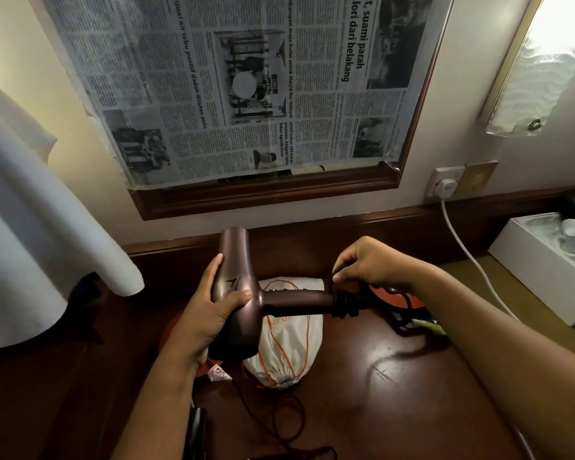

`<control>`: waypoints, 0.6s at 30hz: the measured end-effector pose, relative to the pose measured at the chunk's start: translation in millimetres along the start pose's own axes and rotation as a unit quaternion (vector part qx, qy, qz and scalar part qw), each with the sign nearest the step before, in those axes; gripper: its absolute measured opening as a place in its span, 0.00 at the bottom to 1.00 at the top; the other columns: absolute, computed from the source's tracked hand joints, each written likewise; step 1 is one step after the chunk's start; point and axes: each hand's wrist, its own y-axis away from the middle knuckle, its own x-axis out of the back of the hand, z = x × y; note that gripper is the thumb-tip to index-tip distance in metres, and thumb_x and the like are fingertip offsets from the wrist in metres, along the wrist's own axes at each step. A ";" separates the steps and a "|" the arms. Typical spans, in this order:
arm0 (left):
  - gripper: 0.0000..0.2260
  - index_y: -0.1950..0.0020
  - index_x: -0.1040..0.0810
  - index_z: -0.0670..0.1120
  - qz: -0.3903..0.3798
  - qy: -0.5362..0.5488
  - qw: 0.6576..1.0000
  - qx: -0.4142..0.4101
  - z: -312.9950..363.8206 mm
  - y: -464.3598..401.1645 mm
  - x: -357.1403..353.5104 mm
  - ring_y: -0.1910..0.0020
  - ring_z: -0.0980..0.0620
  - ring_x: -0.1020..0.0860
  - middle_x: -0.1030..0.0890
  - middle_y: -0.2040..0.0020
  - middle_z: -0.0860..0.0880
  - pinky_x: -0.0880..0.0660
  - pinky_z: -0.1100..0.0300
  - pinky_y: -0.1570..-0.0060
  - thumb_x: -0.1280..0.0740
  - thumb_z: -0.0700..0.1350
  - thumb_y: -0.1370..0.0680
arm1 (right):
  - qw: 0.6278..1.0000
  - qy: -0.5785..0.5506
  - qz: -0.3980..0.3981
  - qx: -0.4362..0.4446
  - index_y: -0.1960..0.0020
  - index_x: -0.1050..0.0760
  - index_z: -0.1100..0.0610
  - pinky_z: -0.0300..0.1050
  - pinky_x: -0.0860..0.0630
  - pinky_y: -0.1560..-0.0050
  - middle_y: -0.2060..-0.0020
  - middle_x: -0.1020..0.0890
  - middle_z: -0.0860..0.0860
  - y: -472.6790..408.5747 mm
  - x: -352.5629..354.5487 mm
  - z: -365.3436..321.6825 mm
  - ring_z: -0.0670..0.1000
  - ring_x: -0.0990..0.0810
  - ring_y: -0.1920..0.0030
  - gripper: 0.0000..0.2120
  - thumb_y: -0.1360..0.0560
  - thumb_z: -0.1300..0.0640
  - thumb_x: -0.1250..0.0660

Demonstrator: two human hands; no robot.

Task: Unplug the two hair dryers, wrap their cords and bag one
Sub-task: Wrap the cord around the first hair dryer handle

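- White cloth (30,200), far left: hangs over the tabletop (395,376) edge; its top and left side are cut off by the frame.
- Dark flat object (196,433), bottom edge: only partly in view, identity unclear; a thin black cord (279,423) loops across the tabletop beside it.
- Left hand (210,313): grips the barrel of the brown hair dryer (243,293), thumb over the junction of barrel and handle, fingers (213,270) curled round the far side. A dark emblem on the barrel is unreadable.
- Hair dryer: held above the tabletop, nozzle pointing toward the wall, handle pointing right.
- White drawstring bag (289,346): lies on the tabletop directly under the dryer, closed with an orange string; its orange print is largely hidden by the handle.
- Newspaper (233,84), above: taped over a wood-framed panel; legible lines include "suami parah", "lori dari belakang" and "air tebu positif dadah ditahan polis".
- Black power cord (349,303): coiled in tight turns round the handle's end.
- Right hand (369,267): fingers clenched, pinching the cord just above the coils.
- Orange-red object (395,297): mostly hidden behind the right wrist.
- White plug (447,185), right: seated in a wall socket, its white cable (472,260) running down behind the right forearm.
- White box (545,260), far right: open, contents blurred.
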 end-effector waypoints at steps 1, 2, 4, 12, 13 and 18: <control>0.37 0.27 0.41 0.64 0.011 -0.004 1.000 -0.006 -2.5 -0.4 -0.3 0.43 0.46 0.24 0.32 0.36 0.51 0.25 0.47 0.42 0.26 0.44 0.29 | 1.000 0.011 0.003 0.006 0.58 0.17 0.57 0.30 0.28 0.66 0.69 0.19 0.46 1.1 -2.9 -1.0 0.37 0.24 0.71 0.02 0.28 0.61 0.28; 0.36 0.27 0.40 0.63 0.023 -0.007 1.000 -0.011 -4.6 -0.7 -0.9 0.44 0.47 0.24 0.31 0.36 0.51 0.25 0.49 0.44 0.27 0.43 0.28 | 1.000 0.025 0.006 0.011 0.57 0.17 0.58 0.30 0.28 0.67 0.69 0.20 0.46 2.6 -5.5 -2.0 0.37 0.24 0.71 0.03 0.27 0.61 0.29; 0.34 0.26 0.39 0.61 0.049 0.004 0.999 -0.019 -8.3 -0.3 -2.3 0.47 0.51 0.24 0.30 0.37 0.51 0.25 0.55 0.50 0.28 0.41 0.27 | 0.999 0.051 0.009 0.014 0.55 0.17 0.58 0.36 0.24 0.65 0.67 0.19 0.48 6.5 -10.4 -4.2 0.42 0.22 0.68 0.05 0.25 0.60 0.32; 0.34 0.27 0.37 0.61 0.118 0.033 0.992 -0.032 -13.9 1.5 -0.9 0.49 0.54 0.24 0.28 0.38 0.51 0.26 0.60 0.57 0.28 0.41 0.28 | 0.997 -0.059 0.016 -0.047 0.51 0.22 0.57 0.37 0.34 0.74 0.66 0.23 0.52 29.2 -38.2 -8.2 0.47 0.30 0.70 0.15 0.24 0.66 0.46; 0.34 0.27 0.37 0.61 0.123 0.034 0.991 -0.036 -13.4 2.5 -1.3 0.50 0.55 0.24 0.28 0.39 0.51 0.26 0.60 0.58 0.28 0.41 0.28 | 0.996 -0.066 0.017 -0.050 0.50 0.22 0.56 0.38 0.33 0.72 0.66 0.23 0.52 31.2 -40.9 -8.1 0.47 0.29 0.70 0.15 0.24 0.66 0.47; 0.35 0.27 0.36 0.60 0.153 0.046 0.986 -0.044 -13.2 4.7 -3.7 0.51 0.54 0.23 0.27 0.40 0.51 0.25 0.59 0.57 0.27 0.38 0.29 | 0.984 -0.162 0.069 -0.027 0.52 0.25 0.57 0.42 0.22 0.68 0.65 0.19 0.54 40.8 -55.5 -7.1 0.49 0.21 0.70 0.07 0.20 0.62 0.43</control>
